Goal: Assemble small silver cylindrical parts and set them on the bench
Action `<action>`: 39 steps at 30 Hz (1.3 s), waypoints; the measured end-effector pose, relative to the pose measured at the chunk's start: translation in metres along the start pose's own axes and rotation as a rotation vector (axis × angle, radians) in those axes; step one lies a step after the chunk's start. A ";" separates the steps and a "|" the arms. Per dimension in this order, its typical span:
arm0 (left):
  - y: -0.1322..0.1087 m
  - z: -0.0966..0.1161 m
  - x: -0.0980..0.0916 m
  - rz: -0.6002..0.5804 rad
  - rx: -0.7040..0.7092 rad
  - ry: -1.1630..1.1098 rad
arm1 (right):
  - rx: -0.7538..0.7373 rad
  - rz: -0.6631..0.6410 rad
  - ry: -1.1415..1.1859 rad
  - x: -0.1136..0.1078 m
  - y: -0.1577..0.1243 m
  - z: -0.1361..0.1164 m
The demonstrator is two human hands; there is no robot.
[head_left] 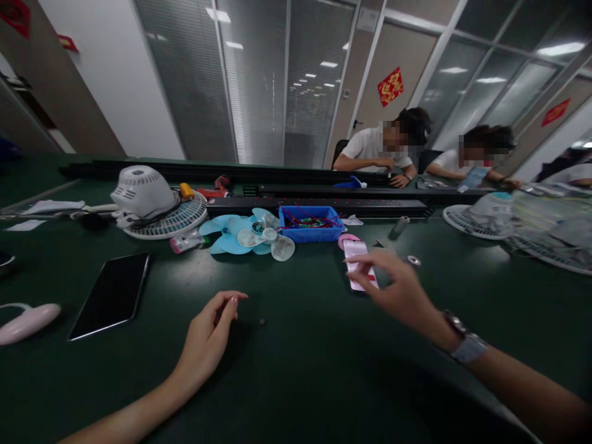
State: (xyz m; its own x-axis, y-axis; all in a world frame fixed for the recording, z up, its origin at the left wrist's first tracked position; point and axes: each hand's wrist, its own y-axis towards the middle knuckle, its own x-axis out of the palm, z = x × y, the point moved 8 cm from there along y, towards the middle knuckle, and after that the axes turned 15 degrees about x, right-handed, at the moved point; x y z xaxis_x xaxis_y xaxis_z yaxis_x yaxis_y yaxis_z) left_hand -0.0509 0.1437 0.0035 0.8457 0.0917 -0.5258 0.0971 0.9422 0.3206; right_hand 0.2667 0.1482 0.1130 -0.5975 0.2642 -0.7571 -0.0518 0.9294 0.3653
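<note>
My left hand is over the green tabletop with its fingers curled and the thumb against the index finger. Whatever may be between them is too small or hidden to make out. Just right of these fingertips lies a tiny ring-shaped part. My right hand, with a watch on its wrist, is over a lit phone. Thumb and fingers are apart there, and nothing shows between them. Whether a fingertip touches the screen I cannot tell. A pink disc shows behind the phone's top end.
Beyond my hands are a blue bin of wires and boards, light-blue fan blades, a white fan housing and a red power drill. At left lies a black tablet. People sit across the bench at right.
</note>
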 end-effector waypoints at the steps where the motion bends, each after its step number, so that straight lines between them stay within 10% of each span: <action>1: 0.000 0.000 -0.001 0.011 0.000 -0.006 | -0.027 -0.203 0.069 0.034 -0.006 -0.020; 6: -0.002 0.000 -0.002 0.032 0.013 -0.047 | -0.114 -0.609 0.140 0.149 -0.027 -0.069; 11: 0.000 0.001 0.002 0.013 0.027 -0.082 | -0.134 -0.539 0.111 0.170 -0.022 -0.072; 16: -0.002 -0.006 0.004 -0.028 -0.017 -0.081 | -0.100 -0.300 0.157 0.100 -0.005 -0.035; 20: -0.003 -0.008 0.005 -0.055 -0.019 -0.065 | 0.014 0.255 -0.043 -0.016 0.013 0.051; 23: -0.002 -0.008 0.006 -0.061 -0.021 -0.055 | 0.161 0.434 -0.276 -0.067 0.015 0.119; 29: -0.001 -0.006 0.002 -0.019 -0.016 -0.041 | 0.404 0.348 -0.369 -0.069 0.008 0.201; 39: -0.002 -0.005 0.002 0.000 -0.002 -0.058 | 0.467 0.341 -0.351 -0.062 0.003 0.208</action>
State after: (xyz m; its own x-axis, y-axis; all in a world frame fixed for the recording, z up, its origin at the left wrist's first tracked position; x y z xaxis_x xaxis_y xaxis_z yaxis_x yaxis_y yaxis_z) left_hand -0.0522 0.1440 -0.0017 0.8745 0.0728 -0.4795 0.0964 0.9429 0.3189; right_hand 0.4700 0.1884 0.0485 -0.2193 0.5570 -0.8010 0.4918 0.7722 0.4023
